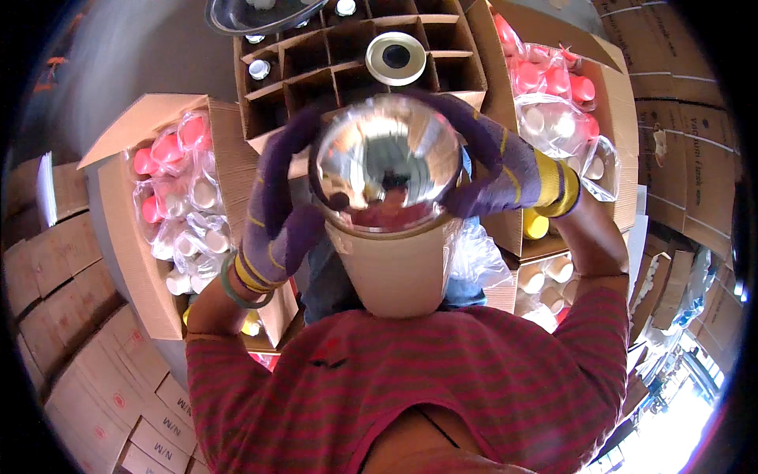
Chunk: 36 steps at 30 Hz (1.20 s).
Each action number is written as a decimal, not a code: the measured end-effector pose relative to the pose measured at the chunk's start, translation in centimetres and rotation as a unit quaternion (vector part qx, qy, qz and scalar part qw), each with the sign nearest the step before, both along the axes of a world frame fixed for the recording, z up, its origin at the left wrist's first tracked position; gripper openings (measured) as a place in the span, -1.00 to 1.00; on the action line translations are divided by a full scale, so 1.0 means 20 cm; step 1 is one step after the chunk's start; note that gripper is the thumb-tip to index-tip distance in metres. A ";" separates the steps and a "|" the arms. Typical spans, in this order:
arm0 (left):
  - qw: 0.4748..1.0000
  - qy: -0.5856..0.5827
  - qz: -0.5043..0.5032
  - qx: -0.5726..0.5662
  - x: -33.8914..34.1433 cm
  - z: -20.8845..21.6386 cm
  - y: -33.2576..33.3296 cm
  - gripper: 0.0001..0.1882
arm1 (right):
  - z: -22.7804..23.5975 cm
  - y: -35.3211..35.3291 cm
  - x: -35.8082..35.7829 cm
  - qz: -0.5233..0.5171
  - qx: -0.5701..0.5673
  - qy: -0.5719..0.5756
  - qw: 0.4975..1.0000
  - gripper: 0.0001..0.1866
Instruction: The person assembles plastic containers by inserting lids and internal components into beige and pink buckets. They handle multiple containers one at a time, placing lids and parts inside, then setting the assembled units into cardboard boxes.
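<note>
In front of my chest a silvery, mirror-bright flask liner (387,162) shows its rounded end, which fills the mouth of a cream, tapering flask body (395,276). My left hand (276,205), in a purple glove with yellow stripes, curls around the left side of the liner near the rim. On the opposite side my right hand (493,162), gloved the same way, grips it with the thumb near the rim. The undersides of the fingers are partly hidden. Crumpled clear plastic (480,257) lies beside the body, over my lap.
A divided carton (359,87) stands ahead, with a cream ring (380,76) on its dividers and a dark bowl (264,24) at its far left. Open cartons (229,170) (493,103) of plastic-wrapped red and white pieces flank me. Stacked boxes (103,379) line both sides.
</note>
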State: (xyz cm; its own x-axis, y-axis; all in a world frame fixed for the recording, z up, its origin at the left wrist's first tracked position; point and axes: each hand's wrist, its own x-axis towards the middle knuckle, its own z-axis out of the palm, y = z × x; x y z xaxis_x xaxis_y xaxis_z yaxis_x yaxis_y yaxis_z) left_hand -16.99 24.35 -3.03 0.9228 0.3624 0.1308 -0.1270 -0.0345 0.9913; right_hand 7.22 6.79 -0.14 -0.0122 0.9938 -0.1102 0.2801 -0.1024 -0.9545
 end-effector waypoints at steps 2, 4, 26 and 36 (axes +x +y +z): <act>0.999 0.021 -0.036 -0.010 -0.01 0.02 -0.02 -0.28 | -0.09 -0.01 0.02 0.020 0.002 -0.107 0.994 -0.11; 0.983 0.041 -0.086 0.156 -0.01 0.00 0.02 -0.25 | -0.09 -0.02 0.02 0.027 -0.022 -0.080 0.996 -0.14; 0.988 -0.002 -0.069 -0.141 0.01 -0.10 -0.12 0.42 | 0.34 0.41 -0.07 0.338 -0.148 -0.309 0.877 -0.45; 0.989 -0.032 -0.088 -0.114 0.01 -0.11 -0.11 0.39 | 0.41 0.46 -0.18 0.324 -0.164 -0.396 0.843 -0.38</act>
